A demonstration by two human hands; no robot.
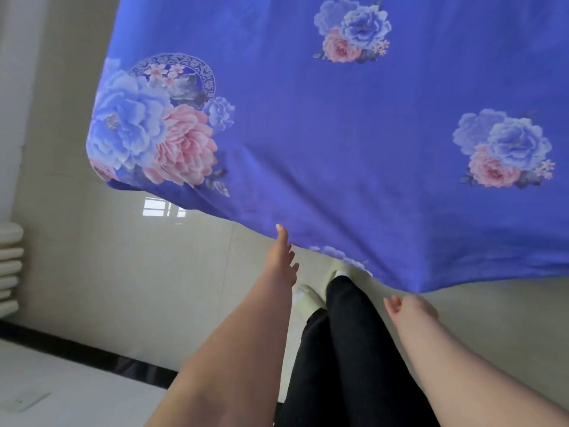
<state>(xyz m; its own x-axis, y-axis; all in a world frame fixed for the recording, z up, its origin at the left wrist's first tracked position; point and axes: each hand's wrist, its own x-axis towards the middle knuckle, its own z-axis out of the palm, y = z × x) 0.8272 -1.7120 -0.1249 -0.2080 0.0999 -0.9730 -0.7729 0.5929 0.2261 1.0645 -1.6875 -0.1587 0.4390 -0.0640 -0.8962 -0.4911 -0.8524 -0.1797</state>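
Note:
A blue sheet (338,134) printed with blue and pink flowers spreads across the upper part of the view, its near hem hanging above the floor. My left hand (281,257) reaches forward with straight fingers, and its fingertip touches the hem. My right hand (411,308) sits right under the hem at the lower right. The sheet's creases run together to a point at this hand, which looks to pinch the cloth there, while its other fingers curl loosely.
My legs in black trousers (345,349) and pale slippers (308,298) stand on a glossy light tiled floor (154,272). A white radiator (9,266) is at the left wall. A dark strip (92,355) crosses the floor at lower left.

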